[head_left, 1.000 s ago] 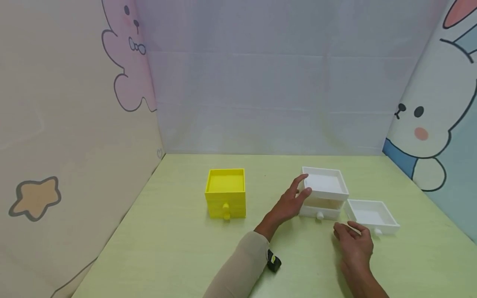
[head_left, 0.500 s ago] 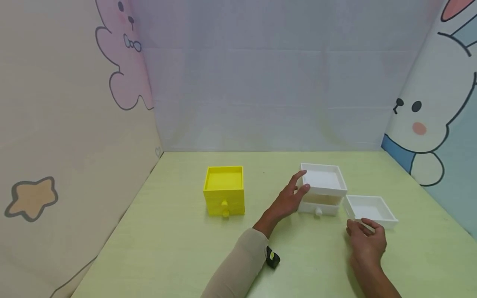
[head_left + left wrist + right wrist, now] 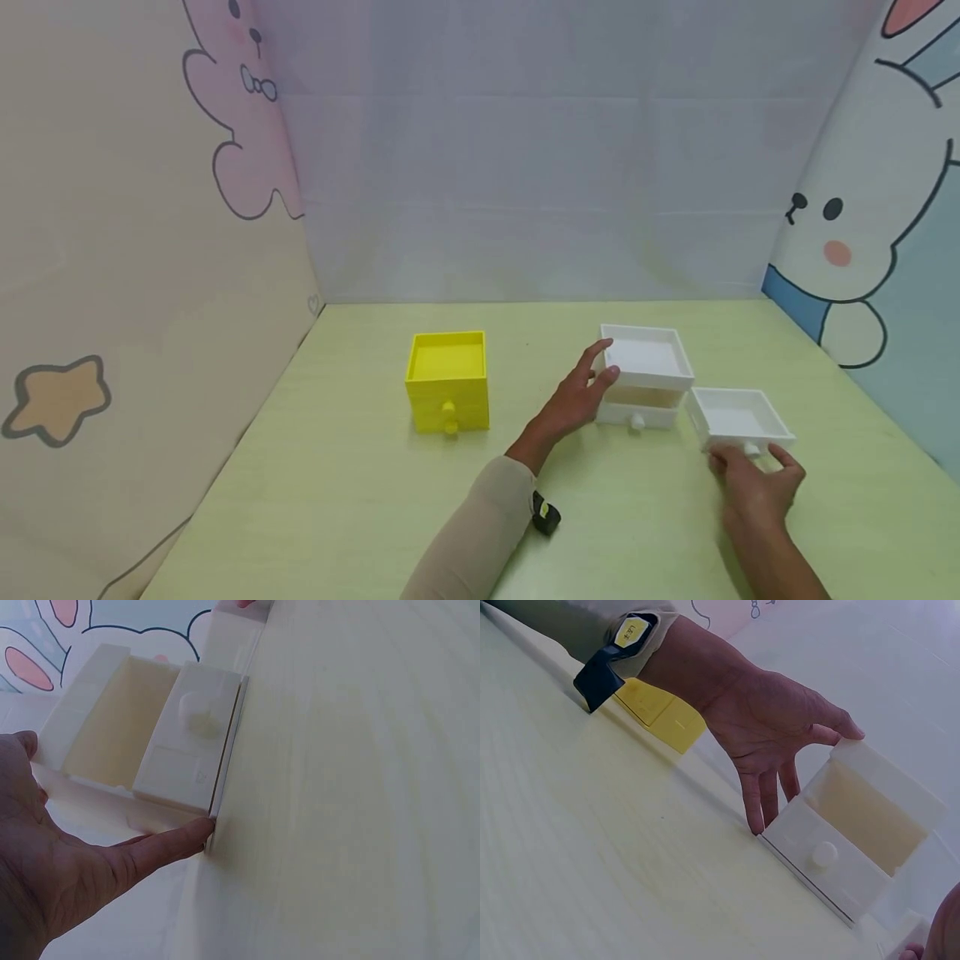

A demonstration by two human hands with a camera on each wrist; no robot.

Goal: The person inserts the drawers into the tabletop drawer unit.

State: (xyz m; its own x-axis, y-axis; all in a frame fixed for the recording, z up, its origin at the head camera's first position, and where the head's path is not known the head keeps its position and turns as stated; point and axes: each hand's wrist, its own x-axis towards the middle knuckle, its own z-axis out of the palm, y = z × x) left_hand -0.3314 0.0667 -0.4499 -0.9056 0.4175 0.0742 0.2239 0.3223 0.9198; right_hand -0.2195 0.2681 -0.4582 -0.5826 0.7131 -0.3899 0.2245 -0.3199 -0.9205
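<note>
In the head view a small white drawer cabinet [image 3: 647, 354] stands at right, its upper slot vacant and its lower drawer [image 3: 637, 416] in place with a round knob. My left hand [image 3: 572, 406] rests against the cabinet's left side, fingers spread from top edge to base, as the right wrist view also shows. A loose white drawer [image 3: 738, 412] lies on the table, right of the cabinet. My right hand [image 3: 756, 492] is at its front, thumb and fingers spread on either side of its knob [image 3: 751, 449]. Only fingertips of this hand show in the right wrist view's lower corner.
A yellow drawer cabinet [image 3: 448, 379] stands to the left on the pale green table [image 3: 330, 500], two knobs on its front. Cloth walls with cartoon animals enclose the table at the back and sides. A black wrist device [image 3: 546, 514] sits by the left sleeve.
My right hand has moved rightward from in front of the cabinet to the loose drawer's front, and its fingers have spread. My left hand stays on the cabinet; the head view shifted slightly.
</note>
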